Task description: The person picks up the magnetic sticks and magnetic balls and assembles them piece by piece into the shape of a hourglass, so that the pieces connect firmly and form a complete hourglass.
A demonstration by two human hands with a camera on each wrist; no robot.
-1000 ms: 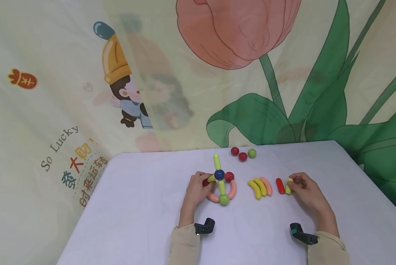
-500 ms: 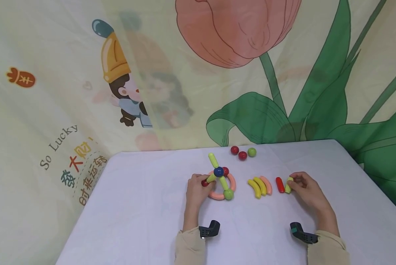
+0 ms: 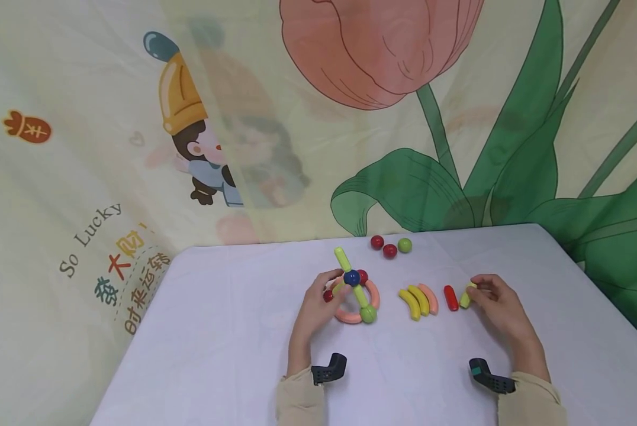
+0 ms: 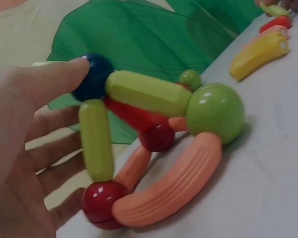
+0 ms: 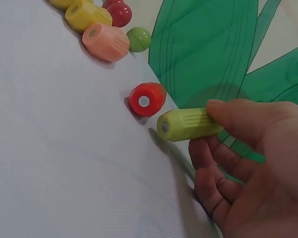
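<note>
On the white table, a frame built of magnetic sticks and balls stands on a ring of pink curved sticks (image 4: 174,188). Its blue ball (image 4: 93,77) joins light green sticks and a red one; a green ball (image 4: 216,114) and red balls sit lower. My left hand (image 3: 313,305) is at the frame's left side. The thumb lies against the blue ball, while the other fingers extend loosely behind a green stick (image 4: 96,141). My right hand (image 3: 502,305) pinches a short light green stick (image 5: 188,124) between thumb and fingers, beside a red stick (image 5: 146,100).
Two yellow curved sticks (image 3: 409,305) and a pink curved stick (image 3: 429,299) lie between the hands. Near the table's back edge are red balls (image 3: 390,251) and a loose green ball (image 3: 405,245). A printed curtain (image 3: 404,171) hangs behind the table.
The frame turned slightly between the first two frames. My left hand has since shifted from the lower red ball, its thumb now up at the blue ball. The right hand's stick moved slightly right.
</note>
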